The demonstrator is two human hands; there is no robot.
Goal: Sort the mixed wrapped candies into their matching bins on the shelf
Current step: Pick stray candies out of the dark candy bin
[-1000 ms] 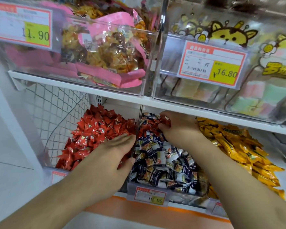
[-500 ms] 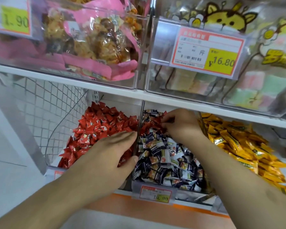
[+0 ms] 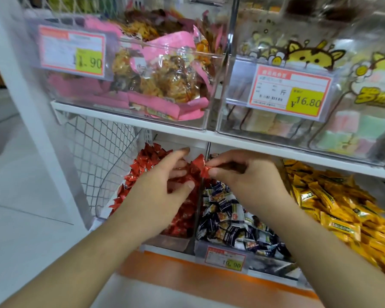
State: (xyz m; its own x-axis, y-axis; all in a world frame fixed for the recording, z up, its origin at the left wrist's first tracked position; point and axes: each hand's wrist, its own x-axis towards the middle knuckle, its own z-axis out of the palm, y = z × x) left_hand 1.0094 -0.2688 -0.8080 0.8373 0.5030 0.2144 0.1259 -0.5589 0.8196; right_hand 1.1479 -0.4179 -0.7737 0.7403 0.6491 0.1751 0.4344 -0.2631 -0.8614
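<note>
A white shelf [image 3: 129, 126] runs across the view with clear bins above and below it. On top, the left upper bin [image 3: 165, 116] holds pink snack bags [image 3: 165, 85] and wears a price tag [image 3: 72, 52] reading 1.90; the right upper bin [image 3: 265, 134] holds pastel sweets in bags printed with yellow cartoon cats, behind a tag [image 3: 290, 92] marked 16.80. Beneath the shelf, three piles sit side by side: yellow candies [image 3: 333, 207] at the right, dark blue-and-white candies [image 3: 236, 221] in the middle bin, and red candies [image 3: 149, 158] in the left bin, parted from the middle one by a clear divider [image 3: 197, 210]. A wire mesh panel [image 3: 102, 156] closes the shelf's left end. An orange strip [image 3: 187, 272] edges the base below the bins, and a small tag [image 3: 225, 258] hangs on the middle bin's front. Both forearms reach in from the bottom of the view. The left hand [image 3: 158, 190] lies over the red pile with fingers spread and loosely bent, its thumb tip on the wrappers; whether it grips any of them cannot be told. The right hand [image 3: 245, 176] hovers over the back of the middle bin, right at the divider, pinching a red candy [image 3: 200, 166] between thumb and forefinger, just beside the left hand's fingertips.
</note>
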